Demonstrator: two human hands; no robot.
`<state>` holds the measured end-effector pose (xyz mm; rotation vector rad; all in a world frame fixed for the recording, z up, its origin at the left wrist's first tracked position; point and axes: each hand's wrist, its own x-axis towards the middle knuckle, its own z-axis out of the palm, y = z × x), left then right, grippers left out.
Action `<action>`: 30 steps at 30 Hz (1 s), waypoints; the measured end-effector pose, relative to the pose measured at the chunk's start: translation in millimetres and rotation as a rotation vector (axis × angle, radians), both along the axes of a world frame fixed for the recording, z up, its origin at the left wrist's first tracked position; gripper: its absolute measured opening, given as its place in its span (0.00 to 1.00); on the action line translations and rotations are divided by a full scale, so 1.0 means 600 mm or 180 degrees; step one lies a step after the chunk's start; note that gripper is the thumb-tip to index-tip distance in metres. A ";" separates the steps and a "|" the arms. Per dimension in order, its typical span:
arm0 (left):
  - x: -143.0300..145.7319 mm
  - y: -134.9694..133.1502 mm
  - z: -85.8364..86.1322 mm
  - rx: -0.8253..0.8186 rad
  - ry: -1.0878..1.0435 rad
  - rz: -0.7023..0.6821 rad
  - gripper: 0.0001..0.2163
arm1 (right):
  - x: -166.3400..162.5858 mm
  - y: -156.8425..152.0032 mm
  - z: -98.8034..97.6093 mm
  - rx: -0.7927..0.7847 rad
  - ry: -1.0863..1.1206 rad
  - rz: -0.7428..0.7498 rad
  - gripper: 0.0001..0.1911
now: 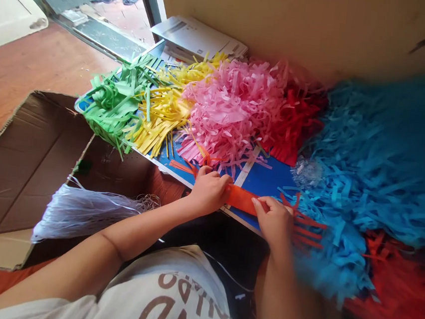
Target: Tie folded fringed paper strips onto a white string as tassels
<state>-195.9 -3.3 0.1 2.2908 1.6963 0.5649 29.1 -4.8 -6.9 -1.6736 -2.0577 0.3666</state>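
Note:
An orange tissue-paper tassel (pixel 243 199), fringed at both ends, stretches between my two hands over the table's front edge. My left hand (pixel 209 192) is closed around its left part, with orange strips poking out past the fingers. At the other side my right hand (pixel 276 221) pinches the flat middle between thumb and fingers, and cut strips hang out beyond it. Just behind my hands lies a heap of pink fringed paper (pixel 236 101). Blue fringed paper (pixel 363 194) is piled close to the right of my right hand.
Green (pixel 118 100), yellow (pixel 163 119) and dark red fringed paper (pixel 294 122) cover the blue table (pixel 261 177). A stack of white sheets (pixel 197 37) stands by the wall. White strings (pixel 83 212) hang over a cardboard box (pixel 20 161). More red fringe (pixel 402 293) lies at right.

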 end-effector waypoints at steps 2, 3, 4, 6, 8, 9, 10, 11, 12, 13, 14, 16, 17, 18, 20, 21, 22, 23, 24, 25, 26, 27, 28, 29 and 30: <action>0.002 0.003 -0.001 0.0047 0.0080 -0.0021 0.09 | -0.002 0.003 -0.004 0.0008 -0.0066 -0.0081 0.23; 0.002 0.004 -0.002 0.0072 0.0110 -0.0036 0.09 | -0.003 0.005 -0.006 0.0000 -0.0087 -0.0121 0.24; 0.002 0.005 -0.003 0.0093 0.0134 -0.0051 0.09 | -0.002 0.006 -0.007 -0.0008 -0.0102 -0.0153 0.25; 0.001 0.007 -0.006 0.0109 0.0173 -0.0059 0.10 | -0.001 0.008 -0.009 -0.0012 -0.0133 -0.0180 0.26; 0.001 0.009 -0.009 0.0087 0.0209 -0.0059 0.10 | 0.000 0.009 -0.010 -0.0008 -0.0166 -0.0180 0.26; 0.001 0.010 -0.010 0.0068 0.0222 -0.0061 0.09 | 0.000 0.009 -0.010 -0.0007 -0.0169 -0.0176 0.26; 0.001 0.010 -0.011 0.0048 0.0229 -0.0059 0.09 | 0.000 0.009 -0.010 -0.0004 -0.0162 -0.0174 0.25; 0.001 0.011 -0.012 0.0026 0.0234 -0.0059 0.09 | 0.000 0.008 -0.011 -0.0005 -0.0147 -0.0172 0.24; 0.002 0.012 -0.012 0.0002 0.0234 -0.0062 0.10 | 0.000 0.008 -0.012 -0.0004 -0.0128 -0.0179 0.24; 0.002 0.012 -0.011 -0.0022 0.0236 -0.0068 0.10 | 0.000 0.008 -0.013 -0.0004 -0.0108 -0.0193 0.24; 0.002 0.012 -0.011 -0.0044 0.0240 -0.0073 0.10 | 0.001 0.008 -0.014 -0.0005 -0.0091 -0.0212 0.24; 0.002 0.012 -0.010 -0.0076 0.0267 -0.0085 0.10 | 0.002 0.008 -0.017 -0.0014 -0.0085 -0.0233 0.24; 0.002 0.012 -0.010 -0.0083 0.0294 -0.0103 0.10 | 0.003 0.008 -0.017 -0.0019 -0.0094 -0.0223 0.24; 0.002 0.012 -0.010 -0.0068 0.0326 -0.0120 0.10 | 0.004 0.008 -0.016 -0.0010 -0.0122 -0.0196 0.24; 0.002 0.012 -0.010 0.0129 0.0374 -0.0087 0.10 | 0.001 0.007 -0.011 0.0131 -0.0293 -0.0193 0.22; 0.001 0.013 -0.010 0.0340 0.0379 -0.0059 0.10 | -0.003 0.005 -0.006 0.0292 -0.0458 -0.0259 0.20; 0.001 0.015 -0.010 0.0592 0.0378 -0.0095 0.09 | -0.009 0.002 0.000 0.0514 -0.0668 -0.0365 0.18; 0.000 0.018 -0.009 0.0848 0.0384 -0.0246 0.09 | -0.016 -0.002 0.006 0.0780 -0.0894 -0.0484 0.16; -0.001 0.022 -0.007 0.1056 0.0414 -0.0538 0.09 | -0.024 -0.006 0.012 0.1060 -0.1085 -0.0570 0.15; -0.003 0.027 -0.005 0.1164 0.0484 -0.0936 0.09 | -0.031 -0.011 0.016 0.1300 -0.1214 -0.0540 0.13; -0.006 0.031 -0.001 0.1156 0.0587 -0.1369 0.09 | -0.035 -0.017 0.019 0.1455 -0.1277 -0.0361 0.10; -0.009 0.035 0.004 0.1063 0.0702 -0.1749 0.10 | -0.037 -0.022 0.021 0.1524 -0.1280 -0.0088 0.06; -0.013 0.037 0.009 0.0939 0.0795 -0.2011 0.11 | -0.034 -0.028 0.021 0.1514 -0.1260 0.0208 0.04; -0.018 0.037 0.014 0.0811 0.0843 -0.2153 0.11 | -0.027 -0.033 0.020 0.1455 -0.1230 0.0463 0.03; -0.023 0.035 0.019 0.0695 0.0843 -0.2210 0.11 | -0.016 -0.037 0.020 0.1380 -0.1200 0.0615 0.04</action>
